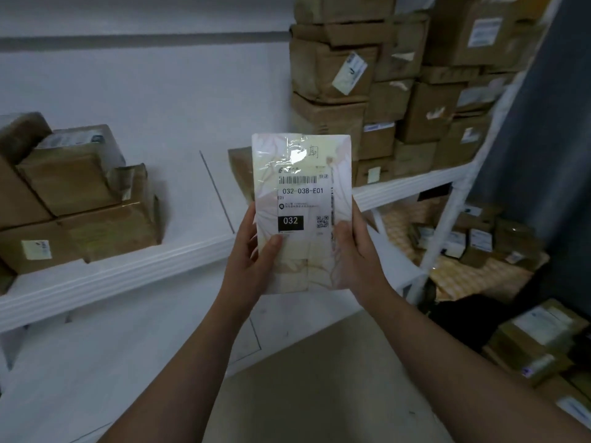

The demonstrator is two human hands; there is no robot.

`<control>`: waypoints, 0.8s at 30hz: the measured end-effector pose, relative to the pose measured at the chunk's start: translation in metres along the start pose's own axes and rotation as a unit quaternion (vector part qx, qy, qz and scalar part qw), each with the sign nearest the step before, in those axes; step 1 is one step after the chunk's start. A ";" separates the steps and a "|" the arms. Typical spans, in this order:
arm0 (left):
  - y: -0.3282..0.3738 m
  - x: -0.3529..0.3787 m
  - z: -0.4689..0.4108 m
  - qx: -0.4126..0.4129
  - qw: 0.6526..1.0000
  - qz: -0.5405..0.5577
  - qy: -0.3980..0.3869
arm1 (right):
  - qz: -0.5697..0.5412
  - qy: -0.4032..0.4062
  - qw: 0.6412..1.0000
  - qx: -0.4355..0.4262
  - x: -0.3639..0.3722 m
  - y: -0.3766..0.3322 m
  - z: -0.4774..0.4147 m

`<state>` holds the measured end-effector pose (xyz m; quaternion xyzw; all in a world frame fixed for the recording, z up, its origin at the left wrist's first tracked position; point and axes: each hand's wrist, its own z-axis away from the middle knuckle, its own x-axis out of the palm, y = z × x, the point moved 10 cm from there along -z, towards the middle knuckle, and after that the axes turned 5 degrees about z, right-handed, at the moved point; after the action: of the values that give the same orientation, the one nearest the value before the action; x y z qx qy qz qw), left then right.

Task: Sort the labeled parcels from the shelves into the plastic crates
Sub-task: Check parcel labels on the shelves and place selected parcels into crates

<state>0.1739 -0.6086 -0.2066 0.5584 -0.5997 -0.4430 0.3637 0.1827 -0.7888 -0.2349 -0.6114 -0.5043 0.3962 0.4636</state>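
In front of the white shelf (128,276), the left hand (252,260) and right hand (355,260) hold the flat parcel (302,199) up, fingers (343,230) curled round its lower sides. It looks light, thin and bendy, with slippery shiny wrap, so both side edges seem best.

**Q:** How is the left hand (251,263) posed?
**A:** It is raised, thumb flat on the front of the parcel (300,190), fingers curled round its left edge.
**Q:** And the right hand (356,260)?
**A:** It mirrors the left: thumb on the front, fingers round the right edge.
**Q:** The arms?
**A:** Both bare forearms reach forward from the lower frame and converge at the wrists.
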 end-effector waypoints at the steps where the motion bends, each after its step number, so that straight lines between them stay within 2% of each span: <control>1: -0.001 0.019 0.007 -0.001 1.000 0.010 -0.011 | 0.001 0.010 1.000 0.005 -0.020 0.001 0.011; 7: 0.006 0.168 0.059 -0.011 0.993 0.071 -0.092 | 0.102 0.098 0.990 0.024 -0.173 -0.009 0.090; 10: 0.016 0.250 0.096 -0.023 0.985 0.115 -0.128 | 0.122 0.145 0.981 0.038 -0.256 -0.017 0.144; 14: 0.014 0.356 0.146 -0.041 0.972 0.118 -0.197 | 0.118 0.233 0.962 0.078 -0.354 -0.020 0.228; 20: 0.005 0.499 0.232 -0.090 0.942 0.103 -0.307 | 0.110 0.359 0.914 0.153 -0.476 -0.007 0.349; 24: 0.000 0.579 0.284 -0.145 0.912 0.093 -0.373 | 0.177 0.452 0.854 0.190 -0.544 -0.004 0.419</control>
<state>-0.1557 -1.1475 -0.3379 0.2354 -0.6702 -0.6654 0.2294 -0.3138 -1.2536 -0.3288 -0.7019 -0.0377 0.2397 0.6697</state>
